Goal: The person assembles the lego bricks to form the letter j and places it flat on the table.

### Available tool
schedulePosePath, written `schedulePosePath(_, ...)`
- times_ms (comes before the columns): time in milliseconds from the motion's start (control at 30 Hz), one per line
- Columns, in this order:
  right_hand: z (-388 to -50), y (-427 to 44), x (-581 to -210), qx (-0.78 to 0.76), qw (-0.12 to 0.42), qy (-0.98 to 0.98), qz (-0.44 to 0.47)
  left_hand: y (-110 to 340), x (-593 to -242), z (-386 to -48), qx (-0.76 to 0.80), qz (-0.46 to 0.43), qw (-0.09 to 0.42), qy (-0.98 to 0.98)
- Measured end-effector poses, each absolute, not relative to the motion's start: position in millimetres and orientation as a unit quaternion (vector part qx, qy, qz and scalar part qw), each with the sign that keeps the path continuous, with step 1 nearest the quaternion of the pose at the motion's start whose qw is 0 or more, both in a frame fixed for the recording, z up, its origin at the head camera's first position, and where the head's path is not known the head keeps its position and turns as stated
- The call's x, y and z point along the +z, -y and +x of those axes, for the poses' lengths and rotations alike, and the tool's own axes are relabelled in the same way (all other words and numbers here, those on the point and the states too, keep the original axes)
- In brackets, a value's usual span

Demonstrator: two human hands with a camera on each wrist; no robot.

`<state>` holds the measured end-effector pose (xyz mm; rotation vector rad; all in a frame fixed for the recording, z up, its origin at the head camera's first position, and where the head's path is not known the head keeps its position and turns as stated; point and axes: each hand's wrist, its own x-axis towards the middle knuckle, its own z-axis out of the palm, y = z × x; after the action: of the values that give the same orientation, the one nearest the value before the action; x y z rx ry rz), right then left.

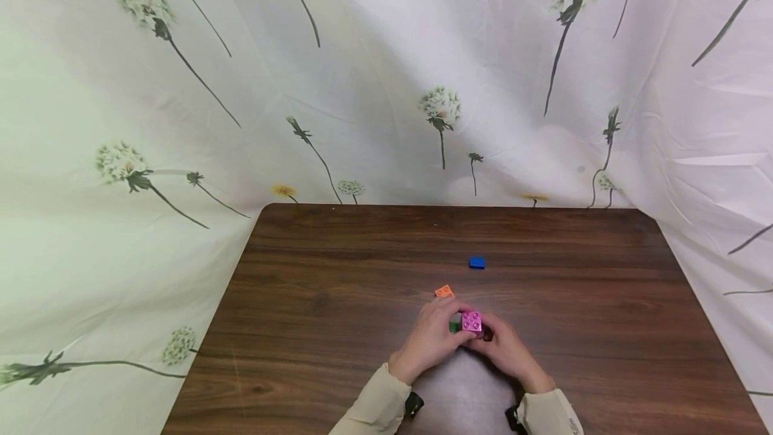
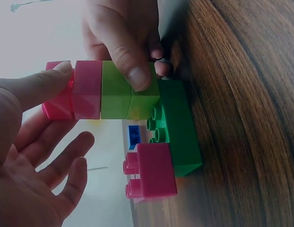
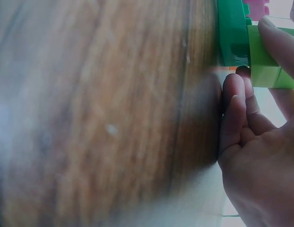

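Note:
A stack of pink bricks (image 2: 87, 90) on top of lime-green bricks (image 2: 117, 90) meets one end of a long dark green brick (image 2: 181, 127) lying on the table. My left hand (image 1: 431, 334) pinches the topmost pink brick, thumb on one side, its lower fingers loose. Lower down, my right hand (image 1: 507, 348) grips the lime-green bricks, its thumb flat along them and other fingers near the tabletop. Another pink brick (image 2: 156, 170) sits on the dark green brick's other end. From the head view, the stack's studded pink top shows between both hands.
Just beyond my left fingers lies an orange brick (image 1: 444, 291). Farther back is a blue brick (image 1: 476, 262). The brown wooden table (image 1: 314, 260) ends at a flower-printed cloth (image 1: 374, 86) that hangs behind it and at both sides.

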<state>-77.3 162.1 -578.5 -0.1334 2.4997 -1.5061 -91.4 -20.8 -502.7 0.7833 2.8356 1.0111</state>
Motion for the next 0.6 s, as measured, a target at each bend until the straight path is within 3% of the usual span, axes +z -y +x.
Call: schedulePosePath(600, -76.8, -161.2, -577.4, -0.513, 0.114, -0.850, -0.038, 22.3, -504.7, -95.0, 0.292, 0.263, 0.001, -0.919)
